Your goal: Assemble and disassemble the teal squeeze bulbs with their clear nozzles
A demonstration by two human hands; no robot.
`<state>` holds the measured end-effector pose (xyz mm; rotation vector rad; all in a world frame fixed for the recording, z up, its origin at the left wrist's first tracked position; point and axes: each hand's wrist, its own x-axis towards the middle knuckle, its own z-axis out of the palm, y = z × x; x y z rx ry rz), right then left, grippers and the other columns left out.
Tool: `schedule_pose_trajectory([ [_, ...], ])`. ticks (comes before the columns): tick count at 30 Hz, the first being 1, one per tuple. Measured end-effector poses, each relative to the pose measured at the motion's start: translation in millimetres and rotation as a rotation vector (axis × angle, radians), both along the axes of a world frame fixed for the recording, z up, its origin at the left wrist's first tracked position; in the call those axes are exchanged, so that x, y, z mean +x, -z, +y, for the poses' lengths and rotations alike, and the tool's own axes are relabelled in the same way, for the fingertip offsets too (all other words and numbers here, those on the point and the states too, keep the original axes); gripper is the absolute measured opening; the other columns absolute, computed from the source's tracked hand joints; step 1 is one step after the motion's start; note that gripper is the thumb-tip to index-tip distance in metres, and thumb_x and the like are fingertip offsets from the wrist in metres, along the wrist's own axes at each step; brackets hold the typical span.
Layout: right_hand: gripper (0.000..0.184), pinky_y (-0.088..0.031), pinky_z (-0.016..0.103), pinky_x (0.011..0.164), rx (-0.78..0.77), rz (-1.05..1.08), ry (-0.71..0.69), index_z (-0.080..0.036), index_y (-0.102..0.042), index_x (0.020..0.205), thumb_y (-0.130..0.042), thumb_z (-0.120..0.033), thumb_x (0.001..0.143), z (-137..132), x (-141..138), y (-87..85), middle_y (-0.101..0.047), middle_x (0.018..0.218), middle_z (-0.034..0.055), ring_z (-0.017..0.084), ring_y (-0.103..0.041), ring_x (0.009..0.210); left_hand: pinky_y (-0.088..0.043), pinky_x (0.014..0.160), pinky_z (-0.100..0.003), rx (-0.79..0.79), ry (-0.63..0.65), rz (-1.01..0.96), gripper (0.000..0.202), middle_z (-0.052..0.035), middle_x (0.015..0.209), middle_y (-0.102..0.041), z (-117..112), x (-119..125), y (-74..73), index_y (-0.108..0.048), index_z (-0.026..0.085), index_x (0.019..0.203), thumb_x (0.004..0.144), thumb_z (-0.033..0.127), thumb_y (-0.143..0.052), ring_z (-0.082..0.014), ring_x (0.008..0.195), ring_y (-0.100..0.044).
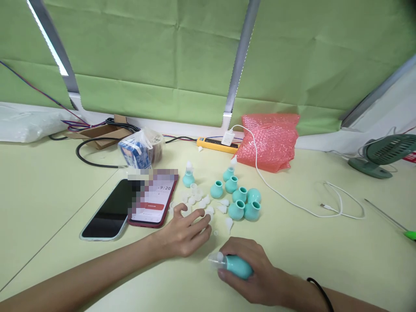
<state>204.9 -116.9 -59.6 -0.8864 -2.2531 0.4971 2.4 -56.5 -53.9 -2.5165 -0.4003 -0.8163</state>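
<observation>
My right hand (251, 273) is closed around a teal rubber bulb (238, 266) with a clear nozzle tip pointing left, low on the table. Just left of it, my left hand (185, 234) reaches into a scatter of small clear plastic tips (199, 203), fingers curled and pinching among them. What the fingers hold is too small to make out. Behind the tips stands a cluster of several teal bulbs (242, 203), two of them fitted with clear nozzles (188, 175).
Two phones (152, 199) lie left of the tips, one dark (108, 212). A pink bubble-wrap bag (271, 141), yellow power strip (216, 144), white cable (325, 206), wrapped blue package (139, 151) and green fan (383, 154) sit further back.
</observation>
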Motion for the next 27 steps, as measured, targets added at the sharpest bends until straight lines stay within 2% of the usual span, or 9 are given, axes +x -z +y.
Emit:
schedule_pose_trajectory([
  [4, 0.021, -0.043, 0.024, 0.064, 0.055, 0.061, 0.052, -0.019, -0.046, 0.093, -0.056, -0.018, 0.074, 3.8, 0.4, 5.4, -0.060, 0.076, 0.0019, 0.013, -0.054, 0.068, -0.023, 0.059, -0.034, -0.114, -0.003, -0.096, 0.018, -0.0080, 0.084, -0.060, -3.4, 1.9, -1.7, -0.054, 0.010, 0.083, 0.080, 0.003, -0.039, -0.0183, 0.076, -0.047],
  [7, 0.020, -0.044, 0.026, 0.066, 0.133, 0.128, 0.088, -0.019, -0.048, 0.093, -0.055, -0.017, 0.075, 9.7, -1.5, 6.6, -0.060, 0.079, 0.0034, 0.014, -0.055, 0.072, -0.030, 0.062, -0.033, -0.400, 0.039, -0.218, 0.015, -0.0080, 0.079, -0.055, -13.2, 6.6, -5.0, -0.052, 0.010, 0.091, 0.079, 0.008, -0.044, -0.0168, 0.072, -0.044],
  [10, 0.014, -0.045, 0.027, 0.062, 0.180, 0.114, 0.086, -0.020, -0.051, 0.088, -0.056, -0.016, 0.075, 13.4, -3.5, 6.9, -0.061, 0.075, 0.0035, 0.015, -0.054, 0.068, -0.037, 0.065, -0.030, -0.677, 0.079, -0.256, 0.018, -0.0079, 0.079, -0.051, -24.3, 13.4, -6.6, -0.051, 0.010, 0.097, 0.081, 0.017, -0.046, -0.0163, 0.074, -0.042],
  [13, 0.016, -0.044, 0.027, 0.056, 0.184, 0.114, 0.125, -0.020, -0.049, 0.084, -0.059, -0.017, 0.071, 13.4, -3.7, 8.9, -0.060, 0.070, 0.0022, 0.015, -0.054, 0.061, -0.039, 0.065, -0.029, -0.785, 0.070, -0.265, 0.014, -0.0067, 0.079, -0.051, -30.3, 18.4, -4.2, -0.055, 0.013, 0.092, 0.083, 0.017, -0.046, -0.0157, 0.074, -0.041],
  [15, 0.021, -0.045, 0.026, 0.055, 0.164, 0.150, 0.183, -0.020, -0.046, 0.082, -0.062, -0.018, 0.068, 12.9, -3.2, 11.2, -0.060, 0.069, 0.0016, 0.015, -0.054, 0.061, -0.039, 0.065, -0.029, -0.756, 0.075, -0.282, 0.012, -0.0074, 0.081, -0.051, -30.7, 19.7, -1.1, -0.057, 0.012, 0.089, 0.082, 0.015, -0.046, -0.0160, 0.075, -0.041],
  [21, 0.022, -0.044, 0.026, 0.055, 0.177, 0.141, 0.199, -0.021, -0.046, 0.078, -0.063, -0.016, 0.065, 14.5, -2.0, 16.4, -0.061, 0.069, 0.0003, 0.014, -0.055, 0.061, -0.035, 0.058, -0.031, -0.388, 0.053, -0.164, 0.006, -0.0095, 0.077, -0.054, -28.9, 18.5, 6.4, -0.055, 0.007, 0.080, 0.078, 0.006, -0.050, -0.0172, 0.071, -0.037],
  [24, 0.022, -0.044, 0.025, 0.055, 0.173, 0.126, 0.202, -0.021, -0.047, 0.078, -0.062, -0.016, 0.064, 14.8, -1.1, 17.5, -0.061, 0.070, 0.0004, 0.014, -0.054, 0.061, -0.034, 0.057, -0.031, -0.348, 0.054, -0.149, 0.006, -0.0084, 0.072, -0.053, -30.8, 18.6, 8.8, -0.053, 0.007, 0.074, 0.077, 0.004, -0.049, -0.0165, 0.069, -0.036],
  [27, 0.022, -0.043, 0.025, 0.054, 0.171, 0.109, 0.197, -0.021, -0.047, 0.078, -0.062, -0.016, 0.064, 13.9, -0.3, 18.0, -0.061, 0.069, 0.0006, 0.014, -0.054, 0.061, -0.033, 0.056, -0.030, -0.373, 0.062, -0.147, 0.007, -0.0069, 0.068, -0.052, -31.0, 18.8, 12.1, -0.053, 0.007, 0.073, 0.076, 0.003, -0.049, -0.0157, 0.067, -0.036],
])
